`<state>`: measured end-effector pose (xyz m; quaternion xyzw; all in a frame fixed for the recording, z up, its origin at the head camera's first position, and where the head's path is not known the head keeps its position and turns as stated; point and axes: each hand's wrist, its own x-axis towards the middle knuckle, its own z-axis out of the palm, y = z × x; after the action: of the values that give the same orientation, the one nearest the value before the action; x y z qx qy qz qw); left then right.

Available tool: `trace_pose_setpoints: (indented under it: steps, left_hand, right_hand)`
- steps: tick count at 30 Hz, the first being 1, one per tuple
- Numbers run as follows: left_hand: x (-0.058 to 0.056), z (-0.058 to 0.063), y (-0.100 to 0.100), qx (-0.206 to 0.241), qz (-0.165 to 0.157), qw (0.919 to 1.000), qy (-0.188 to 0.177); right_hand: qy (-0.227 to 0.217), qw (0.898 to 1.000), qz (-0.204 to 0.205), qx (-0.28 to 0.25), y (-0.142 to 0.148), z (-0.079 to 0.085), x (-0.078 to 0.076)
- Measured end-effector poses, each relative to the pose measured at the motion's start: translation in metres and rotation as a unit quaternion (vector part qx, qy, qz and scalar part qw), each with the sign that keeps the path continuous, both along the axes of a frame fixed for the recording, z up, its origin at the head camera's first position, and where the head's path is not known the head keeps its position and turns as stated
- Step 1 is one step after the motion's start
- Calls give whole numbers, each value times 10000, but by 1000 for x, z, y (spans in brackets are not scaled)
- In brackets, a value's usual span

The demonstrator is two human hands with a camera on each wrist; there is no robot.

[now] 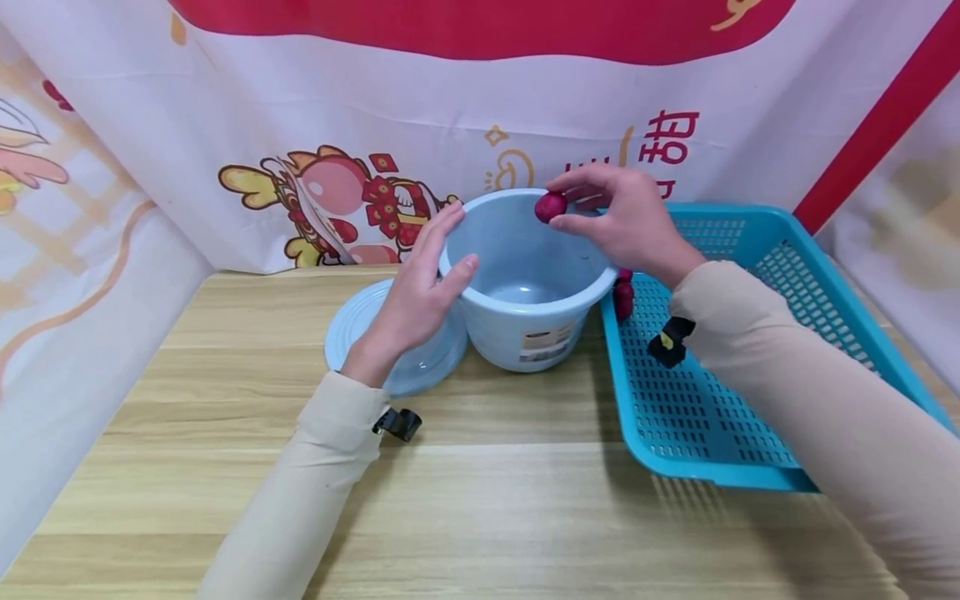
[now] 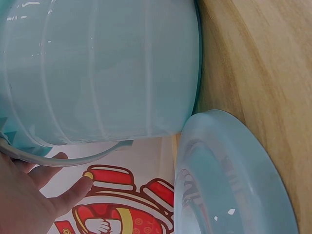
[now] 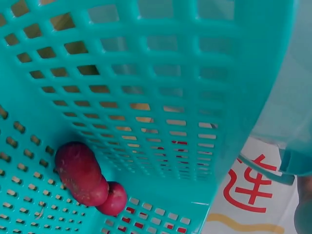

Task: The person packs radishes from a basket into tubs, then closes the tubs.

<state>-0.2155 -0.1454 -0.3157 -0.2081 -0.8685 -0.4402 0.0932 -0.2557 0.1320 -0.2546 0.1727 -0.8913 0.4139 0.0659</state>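
Note:
My right hand (image 1: pixel 637 221) pinches a round red radish (image 1: pixel 551 207) between thumb and fingers, over the far right part of the rim of a light blue bucket (image 1: pixel 517 333). My left hand (image 1: pixel 420 292) rests against the bucket's left rim with fingers and thumb spread and fairly straight. Up close, the left wrist view shows its fingers by the bucket's thin handle (image 2: pixel 87 160). The visible part of the bucket's inside holds nothing. More red radishes (image 3: pixel 80 170) lie together in a corner of the teal basket (image 1: pixel 637 450), one long and at least one small and round.
A round light blue lid (image 1: pixel 427 367) lies on the wooden table (image 1: pixel 450 500), left of the bucket and partly beneath my left forearm. The basket stands close to the bucket's right side, under my right forearm. Printed cloth (image 1: pixel 420 100) hangs behind and at both sides.

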Motion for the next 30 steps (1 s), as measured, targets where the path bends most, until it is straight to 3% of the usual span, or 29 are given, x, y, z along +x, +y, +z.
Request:
trace_pose_setpoints:
  steps: [30]
  left_hand:
    - [1, 0, -1, 1, -5, 10000, -28]
  right_hand:
    - [-220, 9996, 106, 150, -3, -6, 1]
